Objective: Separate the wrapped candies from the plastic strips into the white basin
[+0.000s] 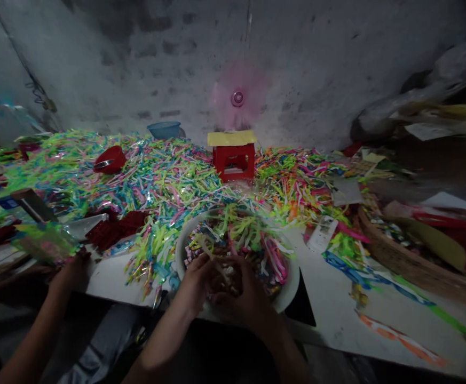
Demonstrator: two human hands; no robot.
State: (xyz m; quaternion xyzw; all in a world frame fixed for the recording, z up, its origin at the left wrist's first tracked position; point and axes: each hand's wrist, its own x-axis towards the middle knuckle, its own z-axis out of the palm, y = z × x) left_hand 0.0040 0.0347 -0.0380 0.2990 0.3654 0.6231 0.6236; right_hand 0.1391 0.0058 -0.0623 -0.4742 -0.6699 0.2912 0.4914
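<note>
Both my hands are over a wide white basin [295, 290] at the table's front edge. In it lie pale-green and pink ribbon-like strips [245, 226], with small dark and striped pieces beneath them. My left hand [196, 280] is closed, its fingertips pinching a thin pale strip [207, 248] that sticks up above them. My right hand [244, 290] curls in from the other side, close to the left fingertips. Its fingers are bent together, and dim light hides what lies between them.
A co-worker's hand [72, 266] at left holds a clear packet [46, 242] of green and pink strips. Heaped strips [168, 176] cover the table's back. A red stool [234, 160] stands before a spinning pink fan [237, 97]. A white remote-like device [323, 233] lies right of the basin.
</note>
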